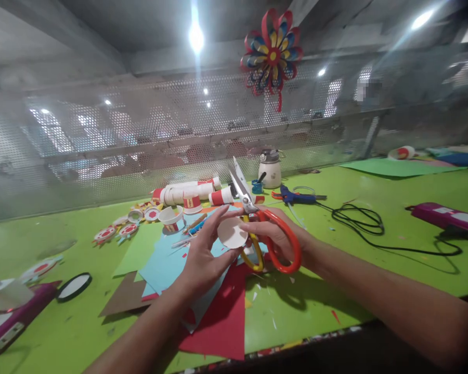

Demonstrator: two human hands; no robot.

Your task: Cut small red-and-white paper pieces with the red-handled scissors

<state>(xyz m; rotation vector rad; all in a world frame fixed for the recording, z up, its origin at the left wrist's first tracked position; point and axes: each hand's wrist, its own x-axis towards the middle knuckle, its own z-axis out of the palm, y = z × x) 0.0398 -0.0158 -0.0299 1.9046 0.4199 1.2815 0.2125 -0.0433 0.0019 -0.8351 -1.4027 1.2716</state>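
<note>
My left hand (205, 254) pinches a small white paper cup (232, 234) by its rim, bottom toward me. My right hand (275, 236) grips orange-handled scissors (257, 218), blades open and pointing up and away, right beside the cup. Both hands hover over sheets of blue (166, 259), red (222, 317) and green paper (138, 249) on the green table (335, 270).
Rolled white-and-red paper cups (187, 195) and round cut pieces (128, 228) lie behind the hands. A blue glue gun (296, 197) with black cable (359, 223), a white jar (270, 169), purple devices (448, 218) (11, 322) and a mesh wall (140, 140) with a paper flower (272, 52) surround them.
</note>
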